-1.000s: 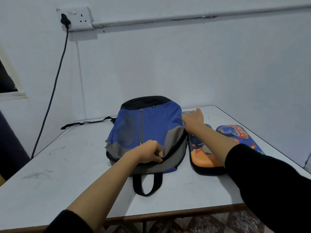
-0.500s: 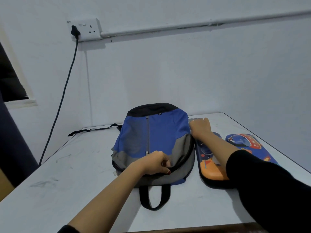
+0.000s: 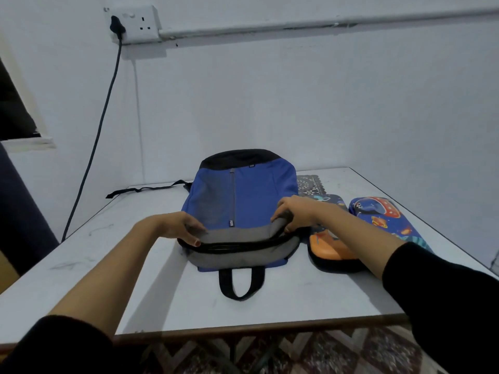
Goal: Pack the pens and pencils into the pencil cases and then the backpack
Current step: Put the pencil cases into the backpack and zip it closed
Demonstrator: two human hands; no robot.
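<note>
Tabletop (image 3: pixel 135 265): one backpack (image 3: pixel 256 195), two space-print cases (image 3: pixel 383 220)

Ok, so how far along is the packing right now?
Looks done: no loose pens or pencils show, and the orange pencil case and the blue pencil case appear shut beside the backpack. In hand: the left hand and right hand grip the backpack's grey opening edge. Left: both cases go inside, then zipping.
</note>
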